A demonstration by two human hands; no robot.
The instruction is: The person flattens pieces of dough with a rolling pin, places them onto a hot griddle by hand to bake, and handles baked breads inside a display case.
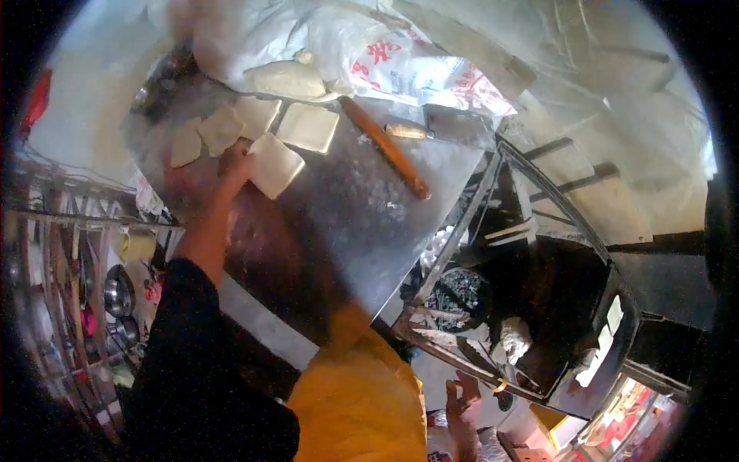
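Note:
On the metal worktop (369,231), my left hand (235,160) pinches the left edge of a pale square dough sheet (277,165). Another square dough sheet (308,127) lies just behind it, with more flat pieces (221,131) to the left. A larger lump of dough (289,79) rests at the back, partly under white plastic. A wooden rolling pin (385,146) lies diagonally right of the sheets, beside a wooden-handled scraper (408,132). My right hand (463,396) hangs low at the bottom right, away from the worktop, fingers apart and holding nothing.
White plastic sacks (392,65) with red print lie along the back edge. Right of the worktop stands a dark metal frame (554,185) around a black opening, with dark lumps (458,296) inside. A rack with metal bowls (118,291) is at the left.

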